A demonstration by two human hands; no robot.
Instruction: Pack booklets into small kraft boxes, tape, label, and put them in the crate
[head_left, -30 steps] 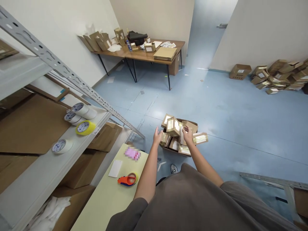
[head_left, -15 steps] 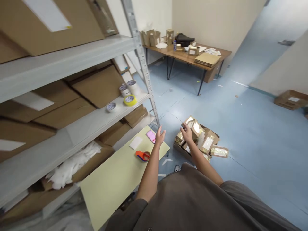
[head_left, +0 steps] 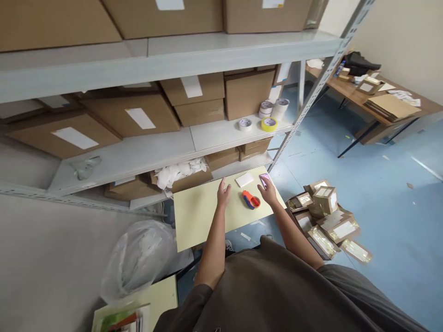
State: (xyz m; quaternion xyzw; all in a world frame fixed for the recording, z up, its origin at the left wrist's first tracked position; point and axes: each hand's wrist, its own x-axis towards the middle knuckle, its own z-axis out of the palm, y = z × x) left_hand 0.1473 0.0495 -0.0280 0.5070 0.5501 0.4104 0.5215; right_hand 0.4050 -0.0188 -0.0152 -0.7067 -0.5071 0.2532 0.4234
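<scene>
Both my hands are held out over a pale yellow table [head_left: 197, 216] with nothing in them. My left hand [head_left: 223, 193] has its fingers apart, over the middle of the tabletop. My right hand [head_left: 267, 191] is open too, near the right end, partly covering a pink notepad [head_left: 263, 178]. Between the hands lies an orange and blue tape dispenser [head_left: 250, 200]. A white pad or stack of slips [head_left: 244, 180] rests just behind it.
Metal shelving [head_left: 221, 138] with cardboard boxes and tape rolls [head_left: 269, 123] rises behind the table. Taped small boxes [head_left: 328, 216] are heaped on the floor at right. A plastic bag [head_left: 141, 258] bulges at lower left; a wooden desk [head_left: 408, 117] stands far right.
My view and body have turned left, so my hands, before at the table's right end and by the box heap, are now over the tabletop. Both hands stay open.
</scene>
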